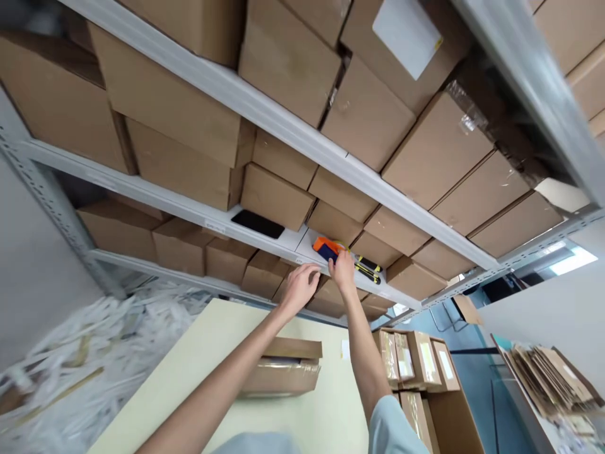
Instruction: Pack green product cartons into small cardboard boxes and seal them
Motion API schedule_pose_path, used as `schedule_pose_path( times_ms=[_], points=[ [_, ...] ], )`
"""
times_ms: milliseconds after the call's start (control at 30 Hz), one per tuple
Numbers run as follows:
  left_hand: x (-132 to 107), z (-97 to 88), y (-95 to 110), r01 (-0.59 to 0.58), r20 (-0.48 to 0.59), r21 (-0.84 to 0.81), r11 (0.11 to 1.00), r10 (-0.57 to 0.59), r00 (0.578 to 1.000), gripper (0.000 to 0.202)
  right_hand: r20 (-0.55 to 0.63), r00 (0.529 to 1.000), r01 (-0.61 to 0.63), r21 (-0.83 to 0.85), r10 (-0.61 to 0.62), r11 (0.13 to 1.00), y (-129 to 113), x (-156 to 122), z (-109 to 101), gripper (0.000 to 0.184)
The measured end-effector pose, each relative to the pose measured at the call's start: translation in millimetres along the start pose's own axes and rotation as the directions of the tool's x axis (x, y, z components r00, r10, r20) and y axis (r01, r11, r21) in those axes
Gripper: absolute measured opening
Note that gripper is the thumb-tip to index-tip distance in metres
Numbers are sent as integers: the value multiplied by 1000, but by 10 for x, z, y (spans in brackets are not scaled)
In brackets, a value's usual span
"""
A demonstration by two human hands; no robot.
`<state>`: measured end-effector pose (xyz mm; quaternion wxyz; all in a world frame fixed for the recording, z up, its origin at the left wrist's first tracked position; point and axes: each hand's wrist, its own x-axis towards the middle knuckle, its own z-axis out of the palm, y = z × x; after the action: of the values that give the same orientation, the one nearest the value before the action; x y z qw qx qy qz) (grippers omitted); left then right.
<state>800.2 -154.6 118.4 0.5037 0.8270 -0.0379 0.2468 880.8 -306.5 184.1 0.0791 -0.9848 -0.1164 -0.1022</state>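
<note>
My right hand (342, 270) reaches to a white metal shelf (307, 247), its fingers closed on a small orange and dark-blue object (326, 248) whose kind I cannot make out. Just right of that hand lie pliers-like tools (369, 268) with yellow-and-black handles. Near the shelf's front edge, my left hand (299, 289) is loosely curled, thumb and finger a little apart, with nothing visible in it. A flat black rectangular thing (258, 223) rests on the same shelf, further left.
Cardboard boxes (278, 195) fill the rack above, behind and below. On the pale table (331, 378) sits an open cardboard box (283, 375). A large carton (449, 416) of smaller boxes stands right. White scrap (118, 359) heaps at left; flattened cardboard (553, 381) lies far right.
</note>
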Motion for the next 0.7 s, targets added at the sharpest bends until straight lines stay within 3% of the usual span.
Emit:
schedule_pose_path(
  times_ms=[100,233,367,467,533,600,700],
  points=[
    [247,-76,242,-20,-71,-43,999,17,997,26,141,988,-45,-83,57,995,-127,278,-35,56],
    [161,-191,316,15,-72,-81,997,-21,997,27,192,979,-50,-89,67,995,-146,360,-46,56],
    [-241,-285,262,103,4,-128,986,-103,995,29,251,967,-33,-45,43,998,-17,326,-184,59],
    [-753,-369,237,180,74,-153,972,-171,983,29,211,977,-67,199,24,978,104,-19,-191,58],
    [-1124,-454,286,243,94,-159,957,-231,968,27,167,986,-91,515,4,853,133,-468,-111,54],
    [-1437,-558,389,286,101,-173,943,-272,957,26,172,984,-112,775,-37,622,81,-1030,-8,59],
    [-1750,-704,558,269,102,-219,938,-252,962,24,287,954,-245,911,-85,333,-129,-1849,117,72]
  ],
)
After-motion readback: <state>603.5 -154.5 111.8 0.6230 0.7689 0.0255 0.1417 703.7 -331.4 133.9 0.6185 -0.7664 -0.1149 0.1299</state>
